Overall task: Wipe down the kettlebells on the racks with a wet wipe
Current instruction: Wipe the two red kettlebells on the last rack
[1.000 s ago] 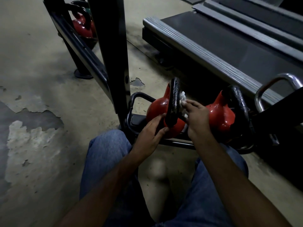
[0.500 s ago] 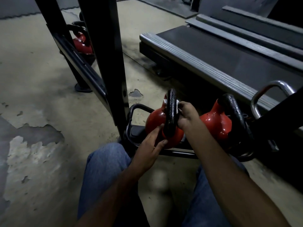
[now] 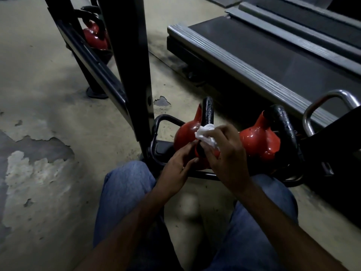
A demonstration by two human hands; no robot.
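Observation:
A red kettlebell (image 3: 185,133) with a black handle sits on the bottom rail of the black rack (image 3: 129,61), just in front of my knees. My right hand (image 3: 226,153) grips a crumpled white wet wipe (image 3: 206,134) and presses it against the lower part of that handle. My left hand (image 3: 175,167) rests against the near side of the same kettlebell with its fingers spread, steadying it. A second red kettlebell (image 3: 259,139) stands to its right. A third red kettlebell (image 3: 95,39) sits on a higher shelf at the back left.
A treadmill deck (image 3: 263,61) with a ribbed grey side rail runs along the right. A chrome handle (image 3: 330,106) rises at the far right. The rack's upright post (image 3: 134,79) stands just left of the kettlebells. Worn concrete floor (image 3: 39,124) spreads left.
My right hand has slid the wipe from the far upper side of the handle down to its near lower part, so the wipe shows more. My left hand stays on the kettlebell.

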